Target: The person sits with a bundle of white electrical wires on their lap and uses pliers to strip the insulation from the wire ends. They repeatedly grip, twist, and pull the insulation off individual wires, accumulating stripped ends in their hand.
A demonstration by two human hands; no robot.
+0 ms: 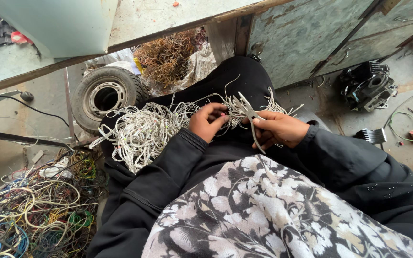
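My left hand (207, 122) pinches a bunch of thin white wires (142, 134) that lies heaped across my lap. My right hand (279, 129) grips a pair of metal pliers (247, 112), whose jaws point up and left into the wire ends close to my left fingers. More white wire ends (273, 102) stick out behind the right hand. Both sleeves are black, and a black-and-white flowered cloth (264, 210) covers my lap at the bottom of the view.
A tangle of coloured wires (34, 210) lies on the floor at lower left. A small tyre (102, 95) and a heap of brownish wire (166, 55) sit under a bench edge (120, 45). A dark engine part (366, 86) rests at right by a metal cabinet (307, 33).
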